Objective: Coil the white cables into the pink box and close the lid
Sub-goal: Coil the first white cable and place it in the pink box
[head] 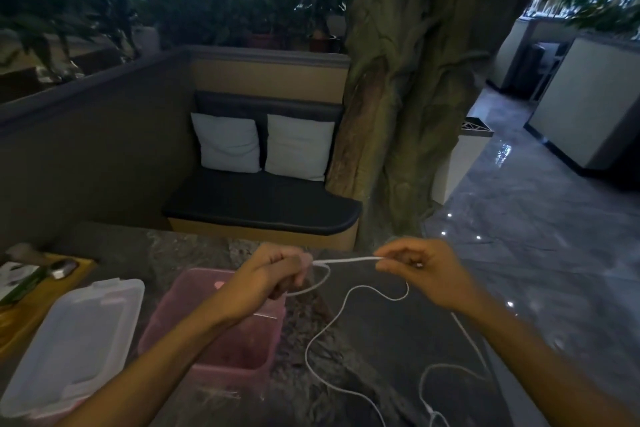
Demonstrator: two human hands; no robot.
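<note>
A thin white cable (pixel 322 333) runs taut between my two hands and trails in loose loops over the dark marbled table (pixel 381 340). My left hand (pixel 273 274) is shut on one end of the doubled stretch, held above the far right corner of the open pink box (pixel 207 340). My right hand (pixel 419 270) pinches the cable to the right of it. The box's clear lid (pixel 76 340) lies flat to the left of the box. The inside of the box looks bare, partly hidden by my left forearm.
A wooden tray (pixel 38 302) with a small dark object and papers sits at the far left. Beyond the table's far edge are a dark bench with two pale cushions (pixel 263 146) and a thick tree trunk (pixel 415 80). Shiny floor lies to the right.
</note>
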